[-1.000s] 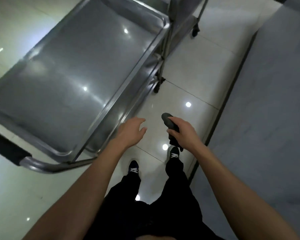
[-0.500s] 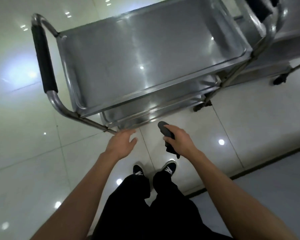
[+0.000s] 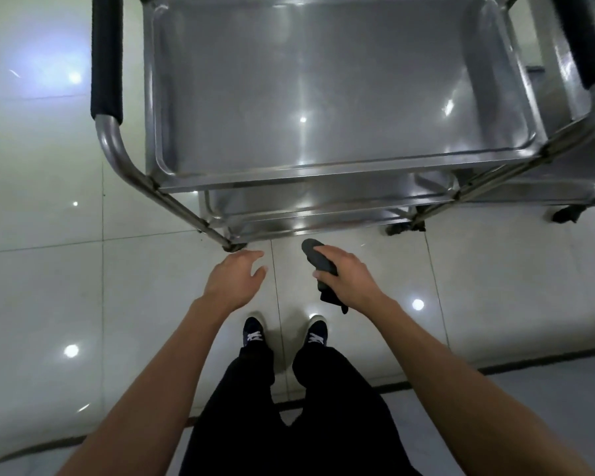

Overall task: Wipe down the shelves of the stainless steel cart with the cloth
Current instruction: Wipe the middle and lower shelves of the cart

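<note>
cart [image 3: 323,173] now square-on, right hand [image 3: 346,273] gripping cloth [image 3: 318,259]

The stainless steel cart [image 3: 323,187] stands at 12 o'clock with its shiny top shelf [image 3: 323,97] bare and a lower shelf [image 3: 316,204] showing under it, while the dark cloth [image 3: 318,261], rolled, is near its front edge, off the shelves.

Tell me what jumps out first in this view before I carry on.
The stainless steel cart fills the upper frame, its bare top shelf gleaming with light reflections. Below it, the right hand holds a dark cloth in its grip, while the left hand hangs open and empty beside it.
</note>
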`<state>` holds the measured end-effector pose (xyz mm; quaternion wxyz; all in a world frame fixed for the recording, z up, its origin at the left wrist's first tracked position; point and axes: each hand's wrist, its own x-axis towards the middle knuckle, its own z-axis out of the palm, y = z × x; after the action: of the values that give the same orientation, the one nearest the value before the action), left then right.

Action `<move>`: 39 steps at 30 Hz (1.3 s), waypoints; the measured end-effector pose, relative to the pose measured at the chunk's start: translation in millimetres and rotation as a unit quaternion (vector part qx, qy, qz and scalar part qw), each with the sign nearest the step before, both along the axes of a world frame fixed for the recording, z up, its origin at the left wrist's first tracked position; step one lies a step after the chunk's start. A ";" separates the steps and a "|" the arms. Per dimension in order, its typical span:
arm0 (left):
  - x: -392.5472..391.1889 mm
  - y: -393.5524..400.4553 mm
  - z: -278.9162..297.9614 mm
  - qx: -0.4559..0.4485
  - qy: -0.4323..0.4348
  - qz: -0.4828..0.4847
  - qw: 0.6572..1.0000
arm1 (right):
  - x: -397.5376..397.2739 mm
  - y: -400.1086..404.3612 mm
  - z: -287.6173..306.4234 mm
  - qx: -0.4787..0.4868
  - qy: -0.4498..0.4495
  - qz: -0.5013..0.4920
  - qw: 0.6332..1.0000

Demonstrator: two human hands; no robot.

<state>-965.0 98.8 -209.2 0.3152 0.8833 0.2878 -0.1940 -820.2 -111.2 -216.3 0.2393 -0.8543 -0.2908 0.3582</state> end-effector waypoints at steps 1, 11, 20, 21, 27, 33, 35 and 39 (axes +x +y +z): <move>2.0 -1.2 -4.9 0.005 0.000 0.012 1.000 | 6.6 -0.6 -6.7 0.004 0.005 0.004 1.000; 43.2 22.6 -81.1 0.062 -0.027 0.014 0.998 | 66.0 32.3 -100.0 0.058 0.007 -0.013 0.998; 73.6 87.0 -207.0 0.145 -0.098 0.031 0.984 | 119.0 136.6 -218.8 0.134 -0.122 -0.019 0.983; 75.8 93.1 -220.0 0.155 -0.105 0.030 0.982 | 122.0 147.3 -230.5 0.136 -0.141 -0.019 0.980; 77.8 116.8 -296.9 0.228 -0.152 0.049 0.961 | 127.1 187.4 -294.3 0.131 -0.237 0.026 0.962; 75.3 115.6 -337.7 0.341 -0.244 0.074 0.905 | 115.4 201.6 -322.2 0.091 -0.261 0.061 0.959; 74.0 115.4 -344.3 0.345 -0.263 0.082 0.897 | 115.2 203.7 -325.8 0.105 -0.243 0.068 0.962; 64.6 116.7 -347.9 0.343 -0.282 0.082 0.892 | 109.8 204.4 -325.7 0.133 -0.227 0.061 0.963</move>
<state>-900.4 215.4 -557.1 0.0756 0.9273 0.3066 0.2008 -710.4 93.3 -542.0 0.2560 -0.8542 -0.4345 0.1270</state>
